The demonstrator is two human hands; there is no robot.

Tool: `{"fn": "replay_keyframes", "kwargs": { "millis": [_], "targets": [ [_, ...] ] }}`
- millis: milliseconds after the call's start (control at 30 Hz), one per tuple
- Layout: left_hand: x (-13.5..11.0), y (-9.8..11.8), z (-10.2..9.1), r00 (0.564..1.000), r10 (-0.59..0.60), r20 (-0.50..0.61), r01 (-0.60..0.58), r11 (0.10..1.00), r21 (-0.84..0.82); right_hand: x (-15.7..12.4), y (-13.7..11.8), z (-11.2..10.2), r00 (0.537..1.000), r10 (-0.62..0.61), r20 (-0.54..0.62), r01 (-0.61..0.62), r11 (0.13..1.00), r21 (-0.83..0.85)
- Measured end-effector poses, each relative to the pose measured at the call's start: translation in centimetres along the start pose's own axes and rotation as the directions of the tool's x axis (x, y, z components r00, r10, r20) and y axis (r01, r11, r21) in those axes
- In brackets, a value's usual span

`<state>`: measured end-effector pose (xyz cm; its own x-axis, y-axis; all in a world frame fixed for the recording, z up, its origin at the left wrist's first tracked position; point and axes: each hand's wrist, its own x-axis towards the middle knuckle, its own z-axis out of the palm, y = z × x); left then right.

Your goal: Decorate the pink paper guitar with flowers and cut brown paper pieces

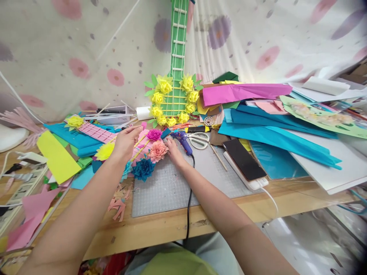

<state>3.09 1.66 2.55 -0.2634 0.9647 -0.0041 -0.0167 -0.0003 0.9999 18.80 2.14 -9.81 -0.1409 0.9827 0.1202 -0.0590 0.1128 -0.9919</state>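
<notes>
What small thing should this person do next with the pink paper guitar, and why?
Probably lower the left hand and set down the small pink piece that seems pinched at its fingertips onto the pink paper guitar. The piece shows close to the guitar's body, and the right hand is beside the salmon flower, seemingly well placed to steady things.

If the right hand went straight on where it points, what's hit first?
Likely the dark blue paper piece just beyond the right hand; depth is unclear, so it might brush the peach flower beside it first.
</notes>
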Motion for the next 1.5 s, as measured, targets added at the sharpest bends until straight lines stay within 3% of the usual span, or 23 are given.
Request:
{"fn": "replay_keyframes", "kwargs": {
  "millis": [100, 200, 267, 400, 467, 533, 667, 767, 1000, 1100, 1200, 1300, 1400, 1500],
  "targets": [
    [-0.4, 0.1, -0.6, 1.000, 0.010, -0.009, -0.010, 1.000, 0.007, -0.1, -0.4, 0.1, 0.988, 0.137, 0.068, -0.148, 0.969, 0.199],
    [-1.3, 0.3, -0.9, 1.000, 0.002, -0.010, -0.002, 1.000, -0.023, -0.8, -1.1, 0.6, 0.970, 0.181, 0.164, -0.219, 0.942, 0.255],
    [-2.0, 0.3, -0.9, 1.000, -0.014, -0.003, 0.014, 0.999, -0.033, -1.2, -1.6, 1.0, 0.975, 0.148, 0.164, -0.180, 0.964, 0.198],
    [-3.0, 0.1, 0.2, 0.990, -0.111, 0.087, 0.115, 0.993, -0.032, -1.7, -3.0, 0.9, 0.997, -0.047, -0.058, 0.048, 0.998, 0.028],
    [-3.1, -0.2, 1.1, 0.970, -0.185, 0.159, 0.188, 0.982, 0.000, -1.7, -3.6, 0.7, 0.990, -0.082, -0.118, 0.088, 0.995, 0.044],
    [-3.0, -0.7, 2.1, 0.960, -0.217, 0.179, 0.209, 0.976, 0.061, -1.6, -3.8, 0.5, 0.995, -0.036, -0.093, 0.051, 0.986, 0.157],
    [-2.4, -2.0, 3.3, 0.981, -0.123, 0.151, 0.101, 0.984, 0.144, -1.4, -3.5, 0.4, 0.992, 0.119, 0.033, -0.123, 0.921, 0.369],
    [-2.4, -2.8, 3.5, 0.988, -0.075, 0.137, 0.053, 0.985, 0.163, -1.4, -3.2, 0.6, 0.981, 0.183, 0.060, -0.190, 0.867, 0.460],
    [-3.2, -3.4, 3.8, 0.993, -0.037, 0.116, 0.001, 0.956, 0.295, -1.2, -2.6, 0.8, 0.976, 0.216, 0.009, -0.184, 0.812, 0.554],
    [-3.2, -3.6, 3.9, 0.988, -0.001, 0.156, -0.056, 0.931, 0.361, -1.2, -2.5, 0.9, 0.974, 0.221, -0.048, -0.152, 0.800, 0.580],
    [-2.8, -3.4, 3.4, 0.971, 0.001, 0.238, -0.109, 0.891, 0.440, -1.3, -2.6, 1.0, 0.976, 0.204, -0.077, -0.119, 0.794, 0.596],
    [-1.9, -2.4, 2.1, 0.972, -0.004, 0.233, -0.117, 0.856, 0.503, -1.4, -2.9, 0.9, 0.974, 0.223, -0.038, -0.153, 0.772, 0.618],
    [-0.7, -1.3, 0.5, 0.982, 0.080, 0.172, -0.169, 0.782, 0.599, -1.3, -2.9, 0.5, 0.964, 0.263, 0.027, -0.224, 0.756, 0.615],
    [0.1, -1.2, -0.4, 0.928, 0.179, 0.327, -0.369, 0.562, 0.740, -1.1, -2.9, 0.1, 0.948, 0.307, 0.081, -0.305, 0.813, 0.496]
  ]
}}
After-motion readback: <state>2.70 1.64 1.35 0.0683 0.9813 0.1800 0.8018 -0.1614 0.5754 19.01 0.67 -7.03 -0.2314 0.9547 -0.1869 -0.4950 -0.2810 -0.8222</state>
